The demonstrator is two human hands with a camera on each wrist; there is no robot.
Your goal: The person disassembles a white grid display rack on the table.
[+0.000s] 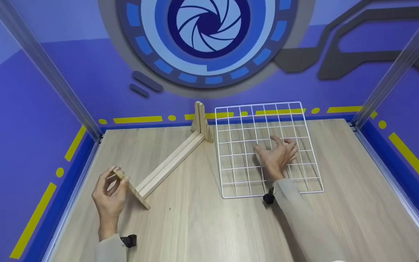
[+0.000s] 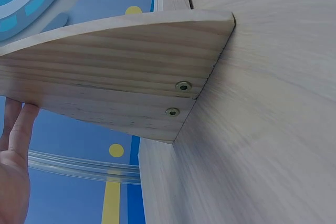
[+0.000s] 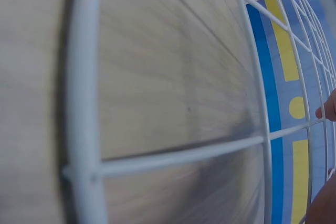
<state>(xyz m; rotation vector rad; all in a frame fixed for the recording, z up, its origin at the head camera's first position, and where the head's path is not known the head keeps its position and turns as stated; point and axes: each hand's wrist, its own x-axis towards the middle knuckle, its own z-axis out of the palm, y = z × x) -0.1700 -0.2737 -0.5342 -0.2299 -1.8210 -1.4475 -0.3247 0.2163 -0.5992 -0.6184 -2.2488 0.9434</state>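
A wooden stand (image 1: pixel 173 163) lies across the left half of the table, a slotted crossbar between two upright end pieces. My left hand (image 1: pixel 110 191) pinches the near end piece (image 2: pixel 115 72) by its upper part; in the left wrist view two bolt heads show at its base. Right of the stand is a white wire grid panel (image 1: pixel 236 162), tilted, its upper edge overlapping the back wall. With bent, spread fingers my right hand (image 1: pixel 278 154) grips the grid's wires near the middle. In the right wrist view a fingertip meets a wire crossing, while most of that hand is out of frame.
The wood-grain table (image 1: pixel 202 229) is enclosed by a patterned blue back wall (image 1: pixel 166 105) and side walls. Metal posts (image 1: pixel 395 65) stand at the back corners. The stand's far end piece (image 1: pixel 200 122) is close to the back wall.
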